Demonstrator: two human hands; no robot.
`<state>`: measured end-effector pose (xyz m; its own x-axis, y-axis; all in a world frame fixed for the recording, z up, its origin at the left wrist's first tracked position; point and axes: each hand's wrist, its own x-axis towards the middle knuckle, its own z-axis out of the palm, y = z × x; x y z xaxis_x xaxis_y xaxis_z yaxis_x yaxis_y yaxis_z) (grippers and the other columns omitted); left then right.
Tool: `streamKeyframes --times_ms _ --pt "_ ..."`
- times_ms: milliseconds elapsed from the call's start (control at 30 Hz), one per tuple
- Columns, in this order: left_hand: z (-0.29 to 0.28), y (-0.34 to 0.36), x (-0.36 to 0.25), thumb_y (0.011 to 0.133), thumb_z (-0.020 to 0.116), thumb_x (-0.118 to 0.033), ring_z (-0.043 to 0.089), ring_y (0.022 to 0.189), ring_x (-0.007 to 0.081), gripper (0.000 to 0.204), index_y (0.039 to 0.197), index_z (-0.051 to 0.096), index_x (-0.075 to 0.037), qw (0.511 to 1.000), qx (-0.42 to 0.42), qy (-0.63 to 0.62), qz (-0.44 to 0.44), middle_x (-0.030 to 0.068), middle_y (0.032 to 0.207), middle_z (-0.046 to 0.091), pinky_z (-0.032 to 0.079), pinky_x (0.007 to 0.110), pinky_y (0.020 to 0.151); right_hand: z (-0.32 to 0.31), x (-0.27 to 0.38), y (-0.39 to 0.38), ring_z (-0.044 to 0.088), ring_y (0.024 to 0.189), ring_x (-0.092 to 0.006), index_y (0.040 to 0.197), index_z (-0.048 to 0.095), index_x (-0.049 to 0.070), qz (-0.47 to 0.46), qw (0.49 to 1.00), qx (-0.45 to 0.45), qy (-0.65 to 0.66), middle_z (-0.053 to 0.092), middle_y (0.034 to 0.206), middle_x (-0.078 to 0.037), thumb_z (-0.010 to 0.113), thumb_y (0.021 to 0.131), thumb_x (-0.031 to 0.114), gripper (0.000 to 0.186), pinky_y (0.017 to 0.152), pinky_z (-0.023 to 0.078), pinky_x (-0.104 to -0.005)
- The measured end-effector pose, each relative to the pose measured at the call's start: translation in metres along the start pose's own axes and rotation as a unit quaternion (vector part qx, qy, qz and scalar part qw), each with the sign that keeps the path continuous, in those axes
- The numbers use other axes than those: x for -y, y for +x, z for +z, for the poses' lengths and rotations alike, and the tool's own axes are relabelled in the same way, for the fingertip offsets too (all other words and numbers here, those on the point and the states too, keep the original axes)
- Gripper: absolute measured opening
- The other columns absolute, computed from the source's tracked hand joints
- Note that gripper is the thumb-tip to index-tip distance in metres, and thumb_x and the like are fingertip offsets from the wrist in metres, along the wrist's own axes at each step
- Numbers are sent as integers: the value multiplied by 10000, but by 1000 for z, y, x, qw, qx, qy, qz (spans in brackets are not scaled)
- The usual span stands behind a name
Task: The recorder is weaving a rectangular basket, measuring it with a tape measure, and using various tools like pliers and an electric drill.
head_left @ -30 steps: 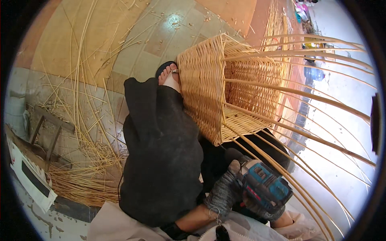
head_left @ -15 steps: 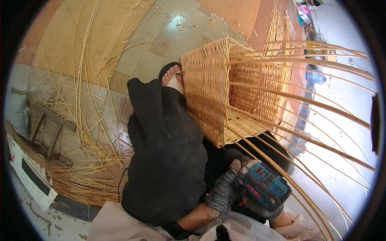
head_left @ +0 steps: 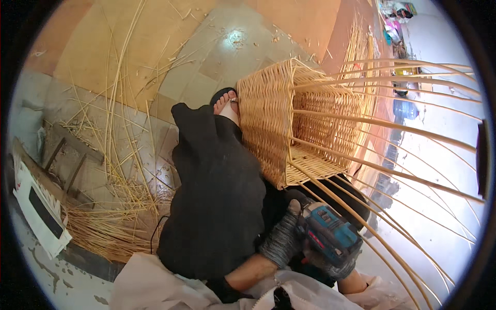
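A blue and black cordless drill (head_left: 330,233) is held low in front of me, below the near corner of a woven wicker basket (head_left: 263,119). My right hand (head_left: 338,267), in a grey knit glove, grips the drill from beneath; the tool hides most of its fingers. Against the drill's front end is my left hand (head_left: 281,240), also gloved, its thumb up along the nose and its fingers mostly hidden. The drill's nose points up toward the basket's edge; whether its tip touches cannot be seen. The basket lies tipped, its opening turned right, with long bare stakes (head_left: 382,123) sticking out.
The basket rests against my black-covered legs (head_left: 217,206) and sandalled foot (head_left: 226,101). Loose canes (head_left: 111,103) and clippings litter the floor at left, beside a cane bundle (head_left: 103,235) and a metal frame (head_left: 72,155). A white wall (head_left: 429,155) stands behind the stakes; a blue bottle (head_left: 405,109) is nearby.
The drill and both hands have shifted slightly left and down. The basket sits slightly lower in view, and the floor scene has shifted a little with the head.
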<state>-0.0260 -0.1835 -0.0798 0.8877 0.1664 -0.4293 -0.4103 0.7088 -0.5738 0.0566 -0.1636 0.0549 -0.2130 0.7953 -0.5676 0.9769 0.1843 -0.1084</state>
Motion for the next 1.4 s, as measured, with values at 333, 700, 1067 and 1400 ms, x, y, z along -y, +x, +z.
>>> streamKeyframes --times_ms 333,700,1067,1400 --pt "12 -27 24 843 481 -603 584 931 214 616 1175 525 -87 993 114 9 -6 91 1029 609 474 352 850 -7 -2 -32 596 951 -296 1225 559 161 -2 989 -79 121 590 1147 -118 660 687 383 591 791 474 -411" --pt "-14 -49 110 786 512 -673 515 728 144 532 914 564 -159 961 111 247 -59 0 834 545 442 262 580 45 17 -166 596 962 -253 1248 514 118 84 836 -190 509 586 1130 -104 674 741 262 551 809 482 -399" --pt "-19 -49 140 813 475 -665 467 624 103 544 1038 557 -176 920 135 367 -29 -25 749 538 348 226 476 116 6 -228 602 942 -204 1278 456 83 97 810 -248 523 587 1095 -92 709 761 150 579 798 497 -372" --pt "-18 35 124 857 381 -663 460 601 95 593 1241 506 -228 930 110 348 -52 -27 937 610 334 226 418 107 -35 -186 622 830 -184 1205 494 86 193 604 -210 744 610 984 -64 674 718 22 523 665 525 -325"
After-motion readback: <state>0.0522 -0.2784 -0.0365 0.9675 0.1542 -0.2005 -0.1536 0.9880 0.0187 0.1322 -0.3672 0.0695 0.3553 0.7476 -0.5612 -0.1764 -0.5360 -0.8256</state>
